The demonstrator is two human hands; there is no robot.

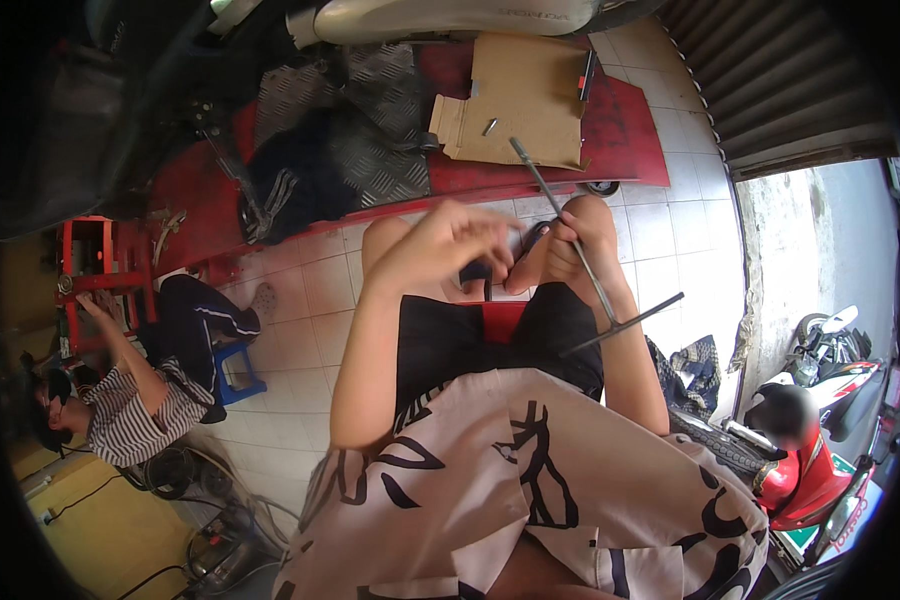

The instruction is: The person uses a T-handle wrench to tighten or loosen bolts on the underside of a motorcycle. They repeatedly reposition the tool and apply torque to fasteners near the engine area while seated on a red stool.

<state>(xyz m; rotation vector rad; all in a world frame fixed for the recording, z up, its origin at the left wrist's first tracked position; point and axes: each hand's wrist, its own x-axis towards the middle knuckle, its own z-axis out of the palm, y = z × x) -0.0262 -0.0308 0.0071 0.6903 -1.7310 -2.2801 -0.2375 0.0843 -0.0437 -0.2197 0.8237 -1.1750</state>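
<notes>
My right hand (585,240) is closed around the long shaft of a metal T-handle wrench (603,299), held slanting above my right thigh with its crossbar toward me and its tip pointing up and away. My left hand (454,243) hovers over my lap just left of the wrench, fingers curled loosely and apart, holding nothing that I can see. Beyond my hands, a flattened cardboard sheet (525,85) lies on a red platform (630,135), with a small metal piece (491,127) on it.
A motorcycle (410,20) stands over the platform. At left, a co-worker (140,410) sits by a blue stool (240,380) and red rack (85,260), near hoses and cables (170,480). At right are a shutter (750,90) and red scooter (800,500) with someone beside it.
</notes>
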